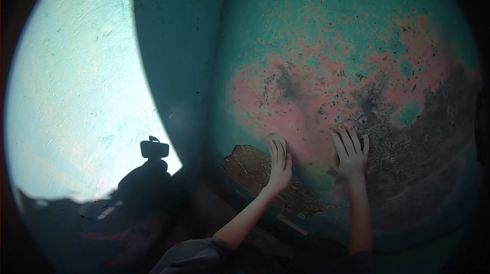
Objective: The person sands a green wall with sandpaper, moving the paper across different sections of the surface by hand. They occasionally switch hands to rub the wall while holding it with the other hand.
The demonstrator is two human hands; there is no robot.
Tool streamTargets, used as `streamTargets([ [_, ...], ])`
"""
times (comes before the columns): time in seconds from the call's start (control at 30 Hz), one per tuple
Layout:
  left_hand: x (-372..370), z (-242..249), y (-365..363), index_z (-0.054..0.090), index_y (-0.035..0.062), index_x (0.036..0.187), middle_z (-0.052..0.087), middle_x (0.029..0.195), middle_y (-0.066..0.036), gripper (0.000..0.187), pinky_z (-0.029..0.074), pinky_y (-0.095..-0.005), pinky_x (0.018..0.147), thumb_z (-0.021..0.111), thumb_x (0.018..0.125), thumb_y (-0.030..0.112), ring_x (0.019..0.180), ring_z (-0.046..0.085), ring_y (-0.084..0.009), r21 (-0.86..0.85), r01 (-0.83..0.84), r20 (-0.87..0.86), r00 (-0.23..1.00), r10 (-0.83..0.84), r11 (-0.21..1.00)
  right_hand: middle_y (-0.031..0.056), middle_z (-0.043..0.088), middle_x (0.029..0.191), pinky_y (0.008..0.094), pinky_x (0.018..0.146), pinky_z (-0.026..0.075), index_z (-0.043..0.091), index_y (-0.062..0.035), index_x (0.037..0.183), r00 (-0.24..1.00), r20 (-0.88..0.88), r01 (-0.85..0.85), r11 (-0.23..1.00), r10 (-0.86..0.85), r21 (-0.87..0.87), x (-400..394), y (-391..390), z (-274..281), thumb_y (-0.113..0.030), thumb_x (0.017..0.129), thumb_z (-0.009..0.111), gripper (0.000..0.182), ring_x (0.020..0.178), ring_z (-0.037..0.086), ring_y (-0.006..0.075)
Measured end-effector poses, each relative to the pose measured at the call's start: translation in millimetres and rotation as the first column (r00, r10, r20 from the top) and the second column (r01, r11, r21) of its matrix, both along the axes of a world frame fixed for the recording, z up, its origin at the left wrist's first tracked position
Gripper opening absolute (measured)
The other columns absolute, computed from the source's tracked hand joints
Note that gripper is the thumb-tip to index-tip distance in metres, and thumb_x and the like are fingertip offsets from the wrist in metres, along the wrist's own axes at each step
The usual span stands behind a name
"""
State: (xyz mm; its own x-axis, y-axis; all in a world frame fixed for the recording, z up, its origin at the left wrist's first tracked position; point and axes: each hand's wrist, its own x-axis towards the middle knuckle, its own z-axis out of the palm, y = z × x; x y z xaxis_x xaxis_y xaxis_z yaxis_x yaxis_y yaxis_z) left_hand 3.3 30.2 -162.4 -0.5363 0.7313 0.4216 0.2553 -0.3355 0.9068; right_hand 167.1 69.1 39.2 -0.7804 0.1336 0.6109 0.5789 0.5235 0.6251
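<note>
A curved wall (306, 105) stands before me, with worn turquoise paint, a broad pink patch and a rough dark grey area. My left hand (280, 167) is at the lower edge of the pink patch, its fingers pressed together against a pale, rounded, flat pad (276, 138). The pad lies against the wall; its exact kind I cannot make out. To the right, my right hand (351, 156) lies flat on the wall with fingers spread, where pink meets grey. Whether anything is under its palm is hidden.
Below my left hand, a brown, rough-edged piece (250, 167) leans along the wall's foot. On the left, a sunlit pale surface (81, 85) carries a shadow of a head and a mounted device. A dark shaded band (178, 44) lies between the two surfaces.
</note>
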Motion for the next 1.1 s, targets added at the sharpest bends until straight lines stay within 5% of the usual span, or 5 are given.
streamTargets([
  [0.2, -109, 26, 17, -0.003, -0.0009, 0.157, -0.010, 0.162, -0.029, 0.067, 0.004, -0.0482, 0.122, 0.030, 0.110, 0.032, 0.150, -0.009, -0.0439, -0.010, -0.098, 0.137, 0.986, 0.098, 0.995, -0.0006, 0.056, 0.143, 0.0524, 0.115, 0.028, 0.064, -0.0229, 0.131, 1.000, -0.012, 0.006, 1.000, -0.006, 0.007, -5, 2, -2, -0.024, 0.089, 0.055, 0.044, 0.135, 0.049, 0.0182],
  [0.3, -53, 18, 20, -0.003, -0.0018, 0.156, -0.010, 0.161, -0.030, 0.068, 0.004, -0.0497, 0.122, 0.032, 0.109, 0.032, 0.150, -0.009, -0.0452, -0.056, -0.149, 0.141, 0.978, 0.155, 0.987, 0.0004, 0.056, 0.142, 0.0516, 0.115, 0.028, 0.064, -0.0230, 0.131, 1.000, -0.009, 0.001, 0.999, -0.001, 0.035, -2, 1, -2, -0.024, 0.088, 0.055, 0.044, 0.135, 0.049, 0.0188],
  [0.43, 66, -17, -15, -0.001, -0.0043, 0.155, -0.009, 0.159, -0.035, 0.066, 0.006, -0.0573, 0.119, 0.035, 0.108, 0.024, 0.147, -0.009, -0.0525, 0.040, 0.123, 0.021, 0.992, -0.124, 0.992, 0.0018, 0.056, 0.142, 0.0515, 0.116, 0.026, 0.063, -0.0236, 0.132, 1.000, 0.018, -0.012, 1.000, 0.012, -0.011, 2, -1, 2, -0.024, 0.088, 0.055, 0.045, 0.135, 0.048, 0.0200],
  [0.83, 53, 8, 0, -0.001, -0.0016, 0.157, -0.011, 0.161, -0.031, 0.066, 0.000, -0.0541, 0.120, 0.031, 0.109, 0.032, 0.148, -0.013, -0.0488, -0.058, -0.041, 0.204, 0.978, 0.053, 0.997, 0.0013, 0.054, 0.146, 0.0546, 0.118, 0.021, 0.063, -0.0253, 0.134, 0.993, -0.093, 0.084, 0.992, -0.075, 0.092, 92, -2, -19, -0.024, 0.089, 0.054, 0.046, 0.140, 0.043, 0.0247],
  [1.1, 171, 11, -28, 0.001, -0.0026, 0.156, -0.011, 0.161, -0.031, 0.065, 0.000, -0.0562, 0.120, 0.030, 0.109, 0.031, 0.148, -0.012, -0.0492, 0.035, 0.190, 0.102, 0.976, -0.193, 0.981, 0.0005, 0.054, 0.145, 0.0544, 0.119, 0.019, 0.063, -0.0256, 0.134, 0.996, -0.072, 0.063, 0.998, -0.061, 0.025, 109, -11, -7, -0.024, 0.088, 0.055, 0.046, 0.139, 0.044, 0.0238],
])
